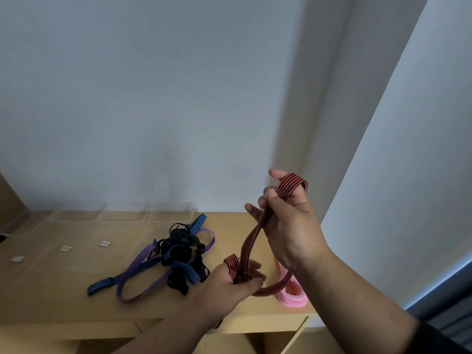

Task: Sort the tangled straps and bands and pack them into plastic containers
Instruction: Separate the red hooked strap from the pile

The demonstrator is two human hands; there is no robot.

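Both hands hold a red strap (pixel 251 241) above the counter (pixel 63 297). The right hand (pixel 288 221) has it looped over raised fingers; the left hand (pixel 229 282) pinches its knotted end. A tangle (pixel 176 254) of straps lies left of them, pink bands (pixel 293 292) near the right edge. Three clear tubs (pixel 125 212), seemingly empty, line the wall behind three small labels (pixel 66 248).
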